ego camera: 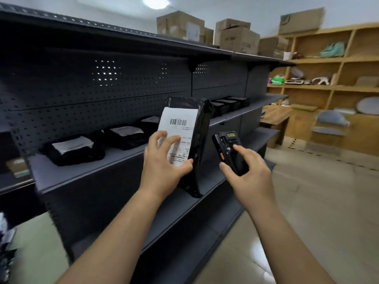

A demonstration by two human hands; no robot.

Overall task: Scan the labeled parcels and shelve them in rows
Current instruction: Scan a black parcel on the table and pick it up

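Head view, from where I stand beside the dark metal shelving (61, 83): the person's left hand (164, 167) grips a black parcel (200, 128) and holds it upright in front of the shelves. The fingers are spread over the parcel's white label (178, 117) and the thumb is clamped across its lower right edge. The label faces the camera, with its barcode (178, 122) clear above the fingertips. The parcel's lower corner hangs down in front of the shelf below; I cannot tell whether it touches.

Just right of the parcel, and apart from it, the right hand (248, 171) is wrapped round a black handheld scanner (227, 144). The thumb is pressed on its keys and the fingers are curled under its body. The scanner's small lit screen sits at the far end, tilted up and away.

On the middle shelf (82, 173), black parcels lie flat in a row with labels up: one at the left (71, 149), a second (125, 136) beside it and a third (149, 121) partly behind the held parcel. More dark parcels (227, 105) sit further along to the right.

Cardboard boxes (180, 25) stand on the top of the shelving. At the far right, wooden shelving (328, 60) holds assorted goods, and a folding chair (330, 124) stands before it. A round ceiling lamp (155, 1) glows overhead.
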